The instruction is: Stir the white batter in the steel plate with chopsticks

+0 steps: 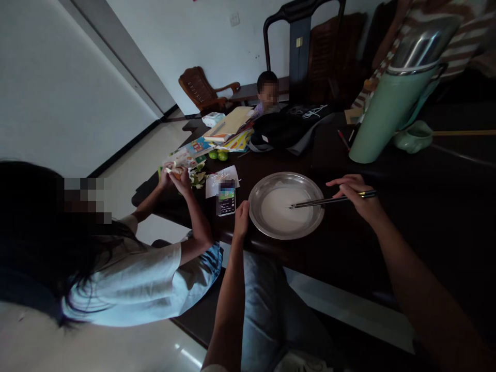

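A round metal plate holding a thin white liquid lies on the dark table in front of me. My right hand is closed on a pair of chopsticks, whose tips reach into the white liquid. My left hand rests at the table edge against the plate's left rim, fingers curled together; whether it grips the rim is unclear. A phone lies just left of that hand.
A person in a white shirt sits at my left, handling something small over scraps. Further back are books, green fruit, a black bag, a green flask, a green cup and another seated person.
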Demonstrator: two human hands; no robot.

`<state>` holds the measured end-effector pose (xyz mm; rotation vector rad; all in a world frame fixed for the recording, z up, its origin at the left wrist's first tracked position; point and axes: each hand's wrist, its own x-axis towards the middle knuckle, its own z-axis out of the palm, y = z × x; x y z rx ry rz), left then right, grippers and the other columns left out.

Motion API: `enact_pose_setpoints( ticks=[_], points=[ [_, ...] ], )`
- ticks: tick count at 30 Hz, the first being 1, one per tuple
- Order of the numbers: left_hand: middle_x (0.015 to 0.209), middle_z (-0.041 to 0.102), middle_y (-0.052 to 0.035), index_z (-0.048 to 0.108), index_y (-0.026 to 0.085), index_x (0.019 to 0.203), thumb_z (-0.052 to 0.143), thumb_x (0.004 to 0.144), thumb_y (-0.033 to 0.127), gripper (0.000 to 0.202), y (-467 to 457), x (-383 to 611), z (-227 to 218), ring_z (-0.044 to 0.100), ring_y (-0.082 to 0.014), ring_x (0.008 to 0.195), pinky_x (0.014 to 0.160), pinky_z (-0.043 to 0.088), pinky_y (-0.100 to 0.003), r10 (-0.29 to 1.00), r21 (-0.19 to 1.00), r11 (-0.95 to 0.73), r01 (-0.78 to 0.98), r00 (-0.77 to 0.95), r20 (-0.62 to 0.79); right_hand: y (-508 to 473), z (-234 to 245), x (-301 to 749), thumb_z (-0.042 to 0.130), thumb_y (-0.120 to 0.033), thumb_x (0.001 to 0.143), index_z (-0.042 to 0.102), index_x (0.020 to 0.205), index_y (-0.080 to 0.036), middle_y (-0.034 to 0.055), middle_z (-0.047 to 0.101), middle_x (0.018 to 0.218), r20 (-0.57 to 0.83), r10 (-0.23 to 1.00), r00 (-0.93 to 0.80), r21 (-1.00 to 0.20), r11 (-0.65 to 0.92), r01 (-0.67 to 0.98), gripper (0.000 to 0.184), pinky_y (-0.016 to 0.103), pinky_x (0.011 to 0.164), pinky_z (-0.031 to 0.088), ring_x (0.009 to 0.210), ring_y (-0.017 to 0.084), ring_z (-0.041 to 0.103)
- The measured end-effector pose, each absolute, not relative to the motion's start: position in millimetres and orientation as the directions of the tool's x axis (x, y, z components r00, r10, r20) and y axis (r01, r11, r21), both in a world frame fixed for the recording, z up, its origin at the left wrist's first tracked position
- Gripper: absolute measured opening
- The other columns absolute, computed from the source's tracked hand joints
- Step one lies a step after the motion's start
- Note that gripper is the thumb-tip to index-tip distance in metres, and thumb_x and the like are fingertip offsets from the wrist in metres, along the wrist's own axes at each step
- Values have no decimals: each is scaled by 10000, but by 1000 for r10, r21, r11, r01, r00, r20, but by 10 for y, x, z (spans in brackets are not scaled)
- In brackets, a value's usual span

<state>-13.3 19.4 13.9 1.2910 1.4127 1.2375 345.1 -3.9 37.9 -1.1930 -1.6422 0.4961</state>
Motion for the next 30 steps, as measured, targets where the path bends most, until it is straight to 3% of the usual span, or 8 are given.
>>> enact_pose_setpoints(
  ticks=[4, 8, 14, 19, 21, 25, 30],
  points=[
    [671, 427, 27, 474, 218, 630, 639, 887, 720, 588, 188, -125, 141, 419, -153, 705, 689, 419, -273, 991, 986, -8, 165, -133, 31, -58, 361, 3384, 540, -483, 1014, 792, 705, -333, 17, 842, 1034, 459, 884, -91, -783, 451, 429, 426, 551, 1013, 504, 1090, 305, 624],
    [677, 444, 24, 485, 216, 636, 621, 922, 675, 558, 191, -131, 140, 419, -153, 708, 681, 412, -270, 989, 980, -29, 195, -134, 56, -44, 340, 3321, 613, -450, 972, 819, 788, -353, -8, 838, 1079, 469, 875, -120, -745, 465, 478, 293, 548, 1002, 504, 1066, 293, 627],
    [671, 447, 28, 481, 211, 642, 594, 969, 592, 515, 187, -135, 130, 410, -143, 696, 672, 409, -255, 990, 977, -60, 203, -113, 84, -56, 399, 3467, 521, -468, 1026, 780, 686, -326, 27, 839, 1013, 483, 875, -8, -777, 434, 456, 450, 555, 1028, 494, 1089, 305, 617],
    [686, 463, 23, 495, 213, 651, 634, 927, 639, 526, 168, -123, 137, 435, -153, 716, 696, 429, -266, 988, 980, -37, 194, -141, 65, -67, 376, 3320, 616, -487, 975, 821, 789, -359, 4, 834, 1073, 463, 875, -145, -745, 472, 472, 305, 542, 985, 517, 1066, 295, 631],
    [693, 470, 22, 508, 210, 662, 628, 936, 623, 510, 169, -126, 130, 438, -152, 720, 692, 426, -264, 987, 981, -39, 190, -143, 67, -52, 365, 3333, 626, -485, 969, 817, 794, -357, 5, 834, 1075, 479, 869, -122, -728, 471, 499, 288, 555, 996, 502, 1071, 299, 629],
    [681, 459, 26, 496, 207, 658, 608, 957, 598, 504, 189, -147, 98, 423, -143, 704, 683, 419, -254, 990, 982, -66, 179, -110, 87, -28, 369, 3480, 527, -456, 1024, 777, 693, -319, 23, 836, 1083, 506, 863, -5, -749, 442, 493, 437, 561, 1035, 478, 1095, 300, 620],
    [657, 412, 38, 457, 211, 639, 611, 924, 669, 560, 227, -166, 69, 377, -132, 669, 640, 389, -251, 992, 983, -81, 163, -84, 96, -17, 369, 3409, 553, -461, 1012, 808, 758, -333, 14, 836, 1088, 486, 862, -146, -725, 491, 483, 382, 527, 990, 510, 1077, 289, 631]
  ],
)
